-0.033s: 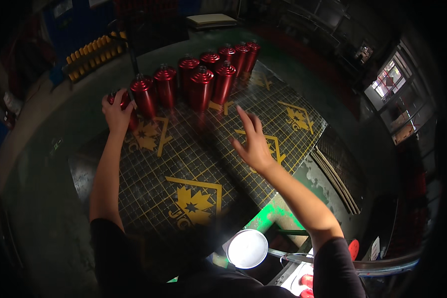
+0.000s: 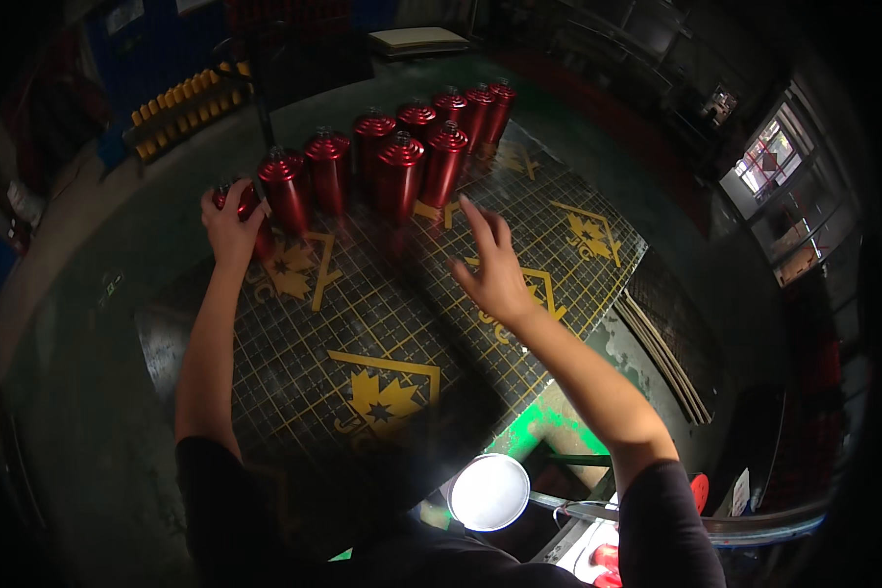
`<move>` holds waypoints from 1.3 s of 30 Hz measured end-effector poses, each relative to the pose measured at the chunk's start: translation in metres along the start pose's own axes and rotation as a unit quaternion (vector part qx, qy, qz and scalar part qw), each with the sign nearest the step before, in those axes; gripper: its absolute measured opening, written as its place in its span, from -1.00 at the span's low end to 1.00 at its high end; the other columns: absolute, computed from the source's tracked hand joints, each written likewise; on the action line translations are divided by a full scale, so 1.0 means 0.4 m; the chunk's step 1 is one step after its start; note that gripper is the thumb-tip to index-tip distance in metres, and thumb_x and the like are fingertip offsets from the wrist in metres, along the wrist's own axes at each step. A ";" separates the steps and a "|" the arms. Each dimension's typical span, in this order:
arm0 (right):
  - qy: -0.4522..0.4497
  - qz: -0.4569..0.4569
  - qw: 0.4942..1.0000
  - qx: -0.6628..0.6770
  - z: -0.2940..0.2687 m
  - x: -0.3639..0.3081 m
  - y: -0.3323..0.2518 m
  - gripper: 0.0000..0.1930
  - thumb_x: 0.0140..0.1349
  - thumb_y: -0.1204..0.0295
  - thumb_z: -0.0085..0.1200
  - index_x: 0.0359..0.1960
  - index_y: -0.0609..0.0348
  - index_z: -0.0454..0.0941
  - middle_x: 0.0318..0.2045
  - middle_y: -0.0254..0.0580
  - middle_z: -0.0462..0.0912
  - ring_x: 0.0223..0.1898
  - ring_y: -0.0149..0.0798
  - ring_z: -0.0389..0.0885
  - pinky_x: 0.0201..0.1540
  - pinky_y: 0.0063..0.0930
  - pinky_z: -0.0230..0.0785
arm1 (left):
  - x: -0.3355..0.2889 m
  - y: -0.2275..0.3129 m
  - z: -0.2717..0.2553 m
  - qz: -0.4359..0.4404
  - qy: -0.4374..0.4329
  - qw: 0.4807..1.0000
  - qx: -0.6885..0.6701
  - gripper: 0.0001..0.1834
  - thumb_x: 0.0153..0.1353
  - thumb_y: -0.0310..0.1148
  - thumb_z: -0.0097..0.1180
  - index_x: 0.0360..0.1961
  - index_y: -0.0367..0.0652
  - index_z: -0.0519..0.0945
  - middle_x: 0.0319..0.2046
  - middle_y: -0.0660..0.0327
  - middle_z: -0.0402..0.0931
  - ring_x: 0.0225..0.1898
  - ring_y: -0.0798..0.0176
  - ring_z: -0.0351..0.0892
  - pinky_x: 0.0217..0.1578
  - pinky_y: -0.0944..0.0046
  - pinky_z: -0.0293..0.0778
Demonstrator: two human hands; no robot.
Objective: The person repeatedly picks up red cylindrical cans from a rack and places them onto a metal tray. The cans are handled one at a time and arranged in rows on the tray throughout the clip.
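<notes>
Several shiny dark-red metal bottles (image 2: 399, 181) with stepped shoulders and narrow necks stand upright at the far side of a dark board (image 2: 480, 382) with yellow grid lines and leaf prints. At the left end of the group, my left hand (image 2: 231, 227) is closed round the upper part of one red bottle (image 2: 263, 243); its fingers cover much of it. My right hand (image 2: 498, 279) hovers over the board, fingers apart and holding nothing. The red bottle nearest to it (image 2: 445, 165) stands just beyond its fingertips.
A round white lamp (image 2: 488, 492) on an arm glows close to my body, beside a green-painted table frame (image 2: 537, 419). More red pieces (image 2: 606, 559) lie in bright light at the lower right. A rack of yellow pieces (image 2: 188, 110) stands at the far left.
My right hand has shifted slightly up and to the left, closer to the bottles. My left hand stays on its bottle.
</notes>
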State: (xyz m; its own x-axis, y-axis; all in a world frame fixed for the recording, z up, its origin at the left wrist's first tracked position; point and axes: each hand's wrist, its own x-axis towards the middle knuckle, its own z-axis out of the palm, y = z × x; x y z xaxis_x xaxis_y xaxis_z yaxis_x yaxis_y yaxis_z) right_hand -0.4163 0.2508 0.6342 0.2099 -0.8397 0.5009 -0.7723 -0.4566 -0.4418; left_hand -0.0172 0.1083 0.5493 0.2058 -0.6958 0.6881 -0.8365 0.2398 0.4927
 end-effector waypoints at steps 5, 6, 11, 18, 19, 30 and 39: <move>0.028 0.038 0.998 -0.037 0.163 0.239 0.091 -0.10 0.12 0.30 0.35 0.52 -0.30 0.14 0.27 0.35 0.25 0.16 0.29 0.48 0.23 -0.06 0.44 | -0.087 0.055 -0.126 0.030 -0.054 0.997 -0.036 -0.45 0.10 -0.27 0.42 0.16 0.16 0.61 0.31 -0.26 0.20 0.28 -0.36 0.30 0.28 -0.11 0.33; 0.004 0.056 0.998 -0.033 0.183 0.283 0.091 -0.09 0.12 0.28 0.35 0.51 -0.36 0.14 0.28 0.37 0.23 0.19 0.33 0.45 0.24 -0.02 0.44 | -0.117 0.062 -0.160 0.028 -0.063 0.996 -0.050 -0.46 0.09 -0.28 0.43 0.15 0.14 0.62 0.31 -0.24 0.20 0.29 -0.34 0.32 0.28 -0.10 0.34; -0.052 0.088 0.992 -0.075 0.240 0.418 0.130 -0.07 0.09 0.17 0.41 0.50 -0.53 0.15 0.23 0.41 0.29 0.15 0.37 0.49 0.24 -0.02 0.44 | -0.266 0.178 -0.319 -0.018 -0.139 0.981 -0.135 -0.45 0.02 -0.30 0.47 0.11 0.11 0.65 0.35 -0.17 0.17 0.31 -0.27 0.33 0.27 -0.04 0.41; -0.002 0.105 0.989 -0.102 0.310 0.460 0.105 -0.19 -0.03 0.20 0.50 0.31 -0.32 0.36 0.16 0.25 0.39 0.10 0.34 0.50 0.18 0.01 0.46 | -0.352 0.211 -0.388 0.022 -0.136 0.986 -0.094 -0.37 -0.08 -0.31 0.57 0.10 0.11 0.65 0.36 -0.20 0.15 0.32 -0.26 0.32 0.23 -0.06 0.45; 0.014 0.100 0.989 -0.110 0.317 0.452 0.101 -0.20 -0.05 0.22 0.51 0.28 -0.30 0.38 0.16 0.23 0.39 0.09 0.34 0.49 0.17 0.02 0.46 | -0.353 0.213 -0.382 0.020 -0.123 0.987 -0.098 -0.37 -0.09 -0.31 0.58 0.09 0.10 0.65 0.35 -0.20 0.15 0.31 -0.26 0.34 0.23 -0.06 0.45; 0.158 -0.005 0.976 0.149 0.037 -0.031 -0.015 -0.26 -0.06 0.35 0.49 0.22 0.10 0.44 0.18 0.04 0.41 0.24 0.10 0.39 0.27 -0.09 0.36 | -0.365 0.238 -0.353 0.047 -0.052 0.995 -0.072 -0.44 -0.07 -0.40 0.51 0.05 0.05 0.68 0.31 -0.15 0.25 0.26 -0.22 0.39 0.25 -0.02 0.40; 0.276 0.248 0.853 0.368 -0.330 -0.730 -0.189 0.01 -0.02 0.53 0.50 0.43 -0.08 0.09 0.23 -0.06 0.39 0.21 -0.15 0.49 0.17 -0.20 0.52 | -0.416 0.481 -0.380 0.183 -0.141 0.959 -0.164 -0.43 0.00 -0.52 0.42 0.11 0.01 0.65 0.31 -0.08 0.32 0.27 -0.10 0.41 0.22 -0.02 0.46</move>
State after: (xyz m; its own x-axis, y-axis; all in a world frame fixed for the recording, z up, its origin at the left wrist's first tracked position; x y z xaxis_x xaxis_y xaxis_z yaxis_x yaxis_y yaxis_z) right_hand -0.4984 0.5692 0.6197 -0.5034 -0.8101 0.3005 -0.0555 -0.3167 -0.9469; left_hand -0.1351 0.3730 0.6106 -0.2549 -0.6691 0.6981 -0.6129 0.6702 0.4185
